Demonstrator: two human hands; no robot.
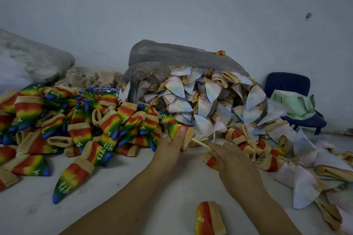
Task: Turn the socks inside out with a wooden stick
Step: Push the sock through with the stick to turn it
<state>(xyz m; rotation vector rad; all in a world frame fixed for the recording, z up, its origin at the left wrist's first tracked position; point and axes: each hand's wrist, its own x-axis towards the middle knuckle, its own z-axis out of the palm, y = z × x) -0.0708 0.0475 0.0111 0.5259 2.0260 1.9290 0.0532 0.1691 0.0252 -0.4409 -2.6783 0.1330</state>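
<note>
- The left hand [170,150] grips a rainbow sock [178,131], fingers curled round it and thumb pressed flat on its top
- The right hand [235,160] pinches the wooden stick [200,143] at its near end, fingers drawn close together
- The stick's far end enters the sock's tan cuff, between the two hands
- A pile of rainbow socks [76,120] lies to the left; pale socks [200,101] spill from a clear plastic bag [172,51] behind the hands
</note>
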